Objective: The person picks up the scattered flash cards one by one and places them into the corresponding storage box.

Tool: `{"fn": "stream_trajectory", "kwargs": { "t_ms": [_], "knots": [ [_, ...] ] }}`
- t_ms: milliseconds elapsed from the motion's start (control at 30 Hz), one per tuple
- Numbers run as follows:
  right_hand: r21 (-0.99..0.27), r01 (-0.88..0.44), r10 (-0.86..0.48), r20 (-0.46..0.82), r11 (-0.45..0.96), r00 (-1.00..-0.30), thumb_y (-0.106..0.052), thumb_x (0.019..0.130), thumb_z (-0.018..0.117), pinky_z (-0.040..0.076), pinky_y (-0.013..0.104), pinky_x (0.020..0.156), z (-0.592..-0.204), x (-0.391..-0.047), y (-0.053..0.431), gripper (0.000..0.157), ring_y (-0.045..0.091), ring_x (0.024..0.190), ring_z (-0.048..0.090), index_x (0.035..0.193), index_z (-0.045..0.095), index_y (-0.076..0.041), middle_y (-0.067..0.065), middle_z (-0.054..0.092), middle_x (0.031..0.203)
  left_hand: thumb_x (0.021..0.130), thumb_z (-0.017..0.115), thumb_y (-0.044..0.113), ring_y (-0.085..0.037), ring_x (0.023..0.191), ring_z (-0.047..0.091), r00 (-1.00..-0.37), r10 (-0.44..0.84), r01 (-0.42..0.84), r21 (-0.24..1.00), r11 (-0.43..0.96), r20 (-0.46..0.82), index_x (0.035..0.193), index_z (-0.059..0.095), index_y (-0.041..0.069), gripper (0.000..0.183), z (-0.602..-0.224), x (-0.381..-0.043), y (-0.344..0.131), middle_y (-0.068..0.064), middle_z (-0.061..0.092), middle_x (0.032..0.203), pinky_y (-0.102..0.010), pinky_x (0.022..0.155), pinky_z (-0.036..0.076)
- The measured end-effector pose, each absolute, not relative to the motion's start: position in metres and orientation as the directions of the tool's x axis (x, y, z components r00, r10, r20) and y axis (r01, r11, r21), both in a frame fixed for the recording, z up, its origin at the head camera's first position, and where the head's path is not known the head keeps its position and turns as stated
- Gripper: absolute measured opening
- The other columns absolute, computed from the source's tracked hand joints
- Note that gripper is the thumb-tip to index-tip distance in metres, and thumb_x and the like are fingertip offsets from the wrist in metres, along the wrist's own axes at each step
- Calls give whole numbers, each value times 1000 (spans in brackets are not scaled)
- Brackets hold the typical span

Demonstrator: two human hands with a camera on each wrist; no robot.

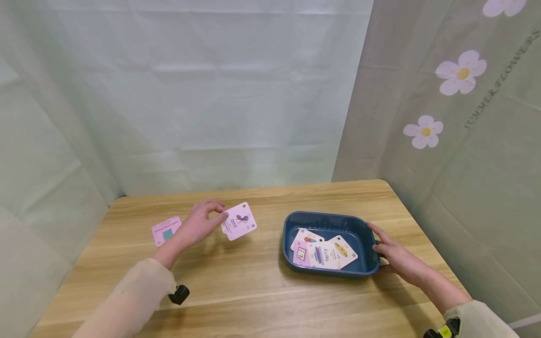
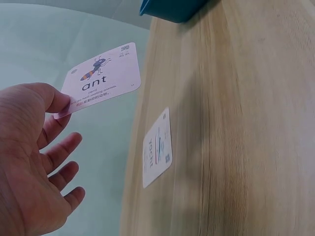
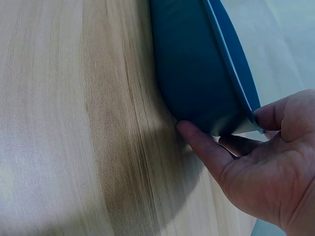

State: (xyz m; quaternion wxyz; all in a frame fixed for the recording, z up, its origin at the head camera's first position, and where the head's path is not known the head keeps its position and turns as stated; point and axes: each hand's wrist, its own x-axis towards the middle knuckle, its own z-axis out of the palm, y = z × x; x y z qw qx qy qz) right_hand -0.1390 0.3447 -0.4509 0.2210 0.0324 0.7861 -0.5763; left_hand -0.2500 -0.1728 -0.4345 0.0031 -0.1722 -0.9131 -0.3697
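Observation:
My left hand [image 1: 200, 223] pinches a white flash card printed "ant" [image 1: 241, 223] by its edge between thumb and finger, raised above the table. In the left wrist view, a "yacht" card [image 2: 157, 147] lies on the table below that hand [image 2: 34, 152]. At the table's right, my right hand [image 1: 399, 258] grips the end of a blue plastic bin [image 1: 359, 239], its thumb at the rim and other fingers against the outer wall. Several cards lie in the bin, among them a "ferry" card [image 1: 323, 255] and one with a yellow picture [image 1: 343, 249].
A pink card [image 1: 166, 231] with a teal picture lies on the wooden table [image 1: 236, 291], left of my left hand. Pale cloth hangs behind the table [image 1: 211, 103], and a flower-printed curtain [image 1: 473, 188] stands along the right side.

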Motion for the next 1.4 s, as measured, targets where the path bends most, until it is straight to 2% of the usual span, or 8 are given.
{"fn": "stream_trajectory", "kwargs": {
  "t_ms": [200, 433, 767, 1133, 1400],
  "knots": [
    [-892, 300, -206, -381, 337, -901, -10, 109, 33, 36, 73, 102, -451, -140, 345, 69, 55, 148, 3, 165, -3, -29, 20, -22, 166, 101, 65, 30, -46, 138, 37, -937, 325, 320, 681, 659, 127, 100, 69, 11, 19, -431, -247, -167, -17, 59, 139, -66, 110, 28],
    [-889, 301, -200, -383, 345, -902, -9, 108, 33, 41, 70, 100, -452, -141, 345, 70, 57, 147, 5, 165, -3, -28, 22, -22, 166, 101, 65, 31, -46, 138, 37, -936, 328, 326, 677, 660, 131, 101, 70, 12, 20, -429, -247, -159, -16, 59, 140, -67, 111, 27],
    [-880, 318, -179, -397, 354, -900, -11, 108, 33, 39, 70, 103, -451, -140, 343, 69, 54, 149, 4, 165, -1, -29, 20, -21, 167, 100, 66, 33, -43, 139, 38, -939, 319, 311, 704, 639, 126, 99, 69, 14, 20, -426, -247, -151, -13, 59, 141, -65, 112, 26],
    [-878, 316, -180, -397, 360, -900, -11, 109, 32, 39, 71, 102, -451, -140, 343, 68, 59, 147, 3, 165, -2, -29, 21, -21, 166, 99, 67, 31, -45, 138, 39, -932, 327, 335, 718, 610, 157, 97, 71, 14, 17, -423, -244, -140, -13, 61, 139, -67, 112, 25],
    [-880, 308, -189, -393, 361, -900, -11, 109, 32, 39, 71, 101, -451, -140, 343, 69, 60, 147, 2, 165, -3, -29, 22, -21, 166, 98, 68, 28, -43, 133, 45, -927, 334, 344, 742, 576, 171, 93, 71, 15, 14, -425, -240, -131, -12, 64, 134, -64, 109, 31]
  ]
}}
